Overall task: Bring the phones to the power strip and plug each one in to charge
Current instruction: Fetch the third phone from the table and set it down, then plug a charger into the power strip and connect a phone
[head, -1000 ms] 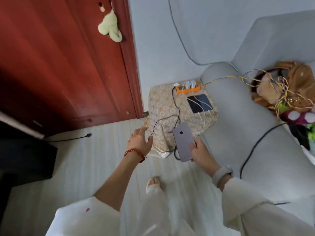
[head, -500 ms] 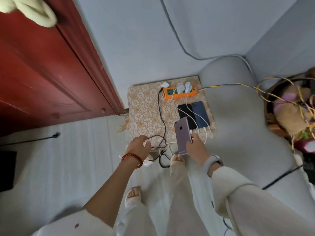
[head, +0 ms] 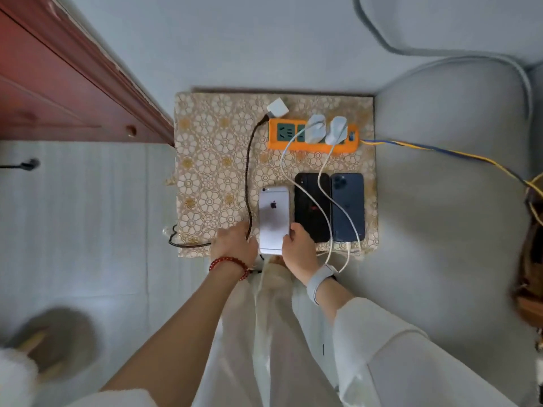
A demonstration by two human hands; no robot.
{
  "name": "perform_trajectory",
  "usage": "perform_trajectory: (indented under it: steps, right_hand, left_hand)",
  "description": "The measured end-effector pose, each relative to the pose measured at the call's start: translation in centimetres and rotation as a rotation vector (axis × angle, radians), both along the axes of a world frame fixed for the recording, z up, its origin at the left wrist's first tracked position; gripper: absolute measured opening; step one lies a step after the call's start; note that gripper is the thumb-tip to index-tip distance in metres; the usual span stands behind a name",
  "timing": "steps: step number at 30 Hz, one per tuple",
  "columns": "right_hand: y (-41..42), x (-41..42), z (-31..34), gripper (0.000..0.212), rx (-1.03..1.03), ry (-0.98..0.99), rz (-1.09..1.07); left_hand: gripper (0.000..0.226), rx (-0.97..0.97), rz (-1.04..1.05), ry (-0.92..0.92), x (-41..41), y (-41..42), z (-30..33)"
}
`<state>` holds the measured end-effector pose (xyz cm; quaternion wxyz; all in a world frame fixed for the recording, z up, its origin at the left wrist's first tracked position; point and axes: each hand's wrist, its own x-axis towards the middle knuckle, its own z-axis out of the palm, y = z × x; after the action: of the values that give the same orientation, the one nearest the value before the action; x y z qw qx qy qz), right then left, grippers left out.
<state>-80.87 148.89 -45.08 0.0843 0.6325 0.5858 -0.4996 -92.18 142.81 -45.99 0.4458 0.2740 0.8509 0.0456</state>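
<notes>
My right hand (head: 298,249) has now lowered the silver iPhone (head: 273,220) face-down at the table's (head: 211,171) front edge beside the black phone (head: 312,207), still gripping it; left hand (head: 235,243) stays pinched on the black cable (head: 249,183)

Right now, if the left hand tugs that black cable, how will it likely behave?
Likely floppy: the black cable curves loosely across the patterned cloth and loops past its edge. Its white adapter lies loose beside the orange power strip, so a tug by the left hand would probably drag it.

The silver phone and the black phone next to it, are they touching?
Apart. The head view shows a strip of patterned cloth between the silver phone and the black phone.
</notes>
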Motion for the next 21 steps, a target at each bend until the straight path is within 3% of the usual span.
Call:
perform_trajectory:
  steps: [4, 8, 11, 14, 17, 19, 21]
  right_hand:
    - [0.3, -0.1, -0.5, 0.026, 0.106, -0.066, 0.177]
    - [0.0, -0.9, 0.3, 0.031, 0.164, -0.142, 0.232]
    - [-0.6, -2.3, 1.7, 0.036, 0.318, -0.207, 0.267]
    - [0.2, -5.0, 3.2, 0.05, 0.442, -0.074, 0.309]
    - [2.1, -8.0, 4.0, 0.068, 0.56, 0.0, 0.58]
    - [3.2, -9.7, 4.2, 0.054, 0.583, 0.018, 0.727]
    - [4.5, -10.9, 4.2, 0.024, 0.573, 0.041, 0.782]
  left_hand:
    - [0.033, -0.02, -0.055, 0.042, -0.3, 0.2, -0.9]
    - [0.026, 0.172, 0.045, 0.021, -1.9, -0.9, 0.0]
    - [0.021, 0.344, 0.03, -0.026, -3.2, -1.9, 1.8]
    - [0.021, 0.504, -0.035, -0.034, -4.7, -3.0, 4.1]
    - [0.026, 0.63, -0.09, 0.03, -6.4, -3.5, 6.2]
    - [0.028, 0.703, -0.098, 0.08, -7.5, -3.4, 7.5]
    - [0.031, 0.767, -0.087, 0.117, -8.4, -3.4, 8.5]
